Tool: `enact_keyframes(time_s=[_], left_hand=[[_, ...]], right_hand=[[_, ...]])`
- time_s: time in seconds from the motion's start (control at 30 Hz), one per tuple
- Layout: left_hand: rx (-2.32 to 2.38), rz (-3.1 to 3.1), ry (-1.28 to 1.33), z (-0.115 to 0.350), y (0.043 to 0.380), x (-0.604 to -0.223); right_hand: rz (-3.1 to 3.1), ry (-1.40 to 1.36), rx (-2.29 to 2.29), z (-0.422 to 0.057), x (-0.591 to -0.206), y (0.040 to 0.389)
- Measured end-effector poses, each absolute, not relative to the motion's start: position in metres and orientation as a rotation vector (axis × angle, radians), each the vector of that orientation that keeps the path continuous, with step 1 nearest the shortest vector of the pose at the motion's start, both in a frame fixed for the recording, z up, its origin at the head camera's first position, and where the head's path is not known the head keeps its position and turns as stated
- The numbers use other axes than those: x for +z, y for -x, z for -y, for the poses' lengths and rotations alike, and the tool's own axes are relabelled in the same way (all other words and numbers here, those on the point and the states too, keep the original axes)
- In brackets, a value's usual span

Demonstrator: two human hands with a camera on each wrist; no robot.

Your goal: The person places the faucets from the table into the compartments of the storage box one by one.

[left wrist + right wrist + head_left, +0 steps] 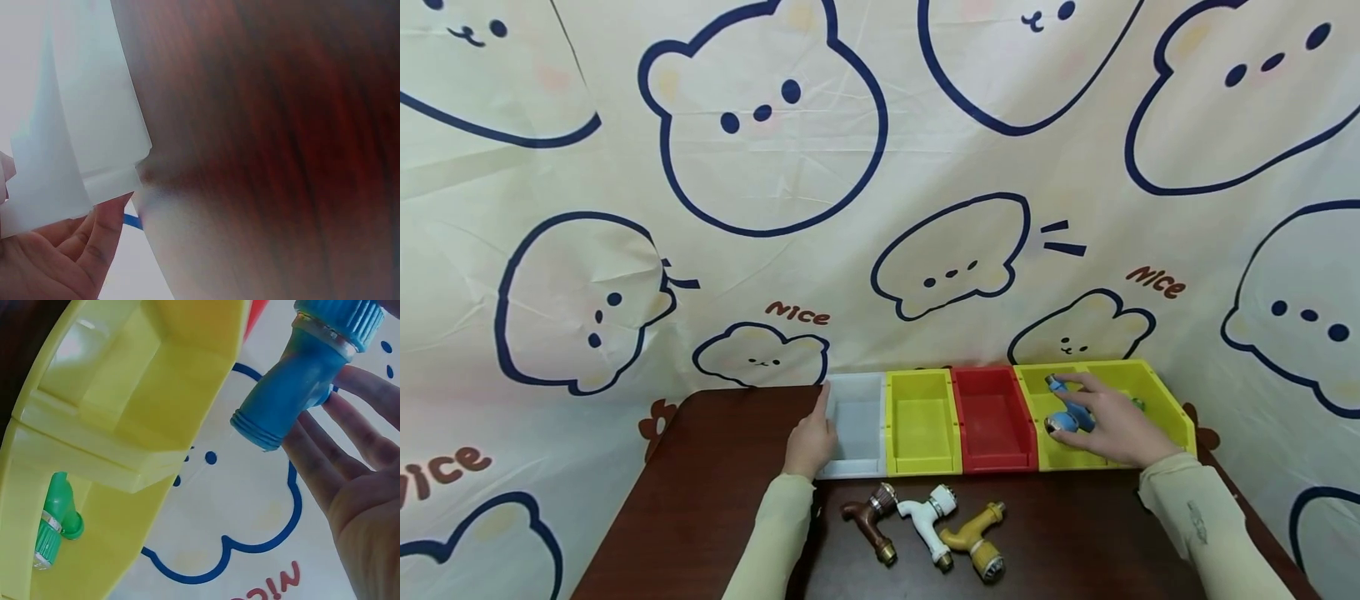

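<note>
My right hand (pixel 1112 421) holds a blue faucet (pixel 1078 414) over the left part of the large yellow bin (pixel 1172 412) at the row's right end. In the right wrist view the blue faucet (pixel 294 387) is up off the bin, its ribbed knob end near the fingertips. A green faucet (pixel 59 515) lies in the compartment beside it. My left hand (pixel 811 437) grips the left wall of the white bin (pixel 859 468); in the left wrist view its fingers (pixel 103 244) are partly hidden behind the bin.
A yellow bin (pixel 922 465) and a red bin (pixel 1000 461) stand between the white and large yellow bins. Before them on the dark wooden table (pixel 715 500) lie a brown faucet (pixel 868 521), a white faucet (pixel 925 517) and a gold faucet (pixel 973 537). Printed cloth (pixel 760 275) hangs behind.
</note>
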State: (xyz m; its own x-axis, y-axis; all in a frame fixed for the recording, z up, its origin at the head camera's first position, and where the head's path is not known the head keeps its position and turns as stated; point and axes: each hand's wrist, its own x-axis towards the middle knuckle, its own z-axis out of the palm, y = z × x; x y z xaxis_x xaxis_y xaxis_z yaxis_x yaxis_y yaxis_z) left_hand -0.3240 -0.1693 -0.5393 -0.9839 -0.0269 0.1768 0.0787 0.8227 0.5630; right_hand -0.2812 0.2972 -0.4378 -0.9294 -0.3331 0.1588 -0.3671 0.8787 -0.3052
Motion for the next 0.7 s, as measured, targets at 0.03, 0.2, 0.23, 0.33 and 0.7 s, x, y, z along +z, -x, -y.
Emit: enact_keyframes(time_s=[0.03,0.2,0.23,0.33,0.7], left_hand=[[-0.885,2.827,0.038,0.169,0.324,-0.54],[-0.878,2.822,0.033,0.169,0.324,-0.542],[-0.878,2.822,0.032,0.169,0.324,-0.542],[-0.875,2.823,0.029,0.169,0.325,-0.542],[-0.879,2.831,0.034,0.168,0.324,-0.539]], right_hand=[[2.945,-0.545,0.516,-0.298,-0.438,0.283],[2.944,-0.521,0.54,-0.304,-0.444,0.296],[2.95,-0.509,0.54,-0.305,-0.445,0.299],[2.968,-0.473,0.553,-0.307,-0.448,0.308],[3.014,-0.341,0.609,-0.31,-0.462,0.335]])
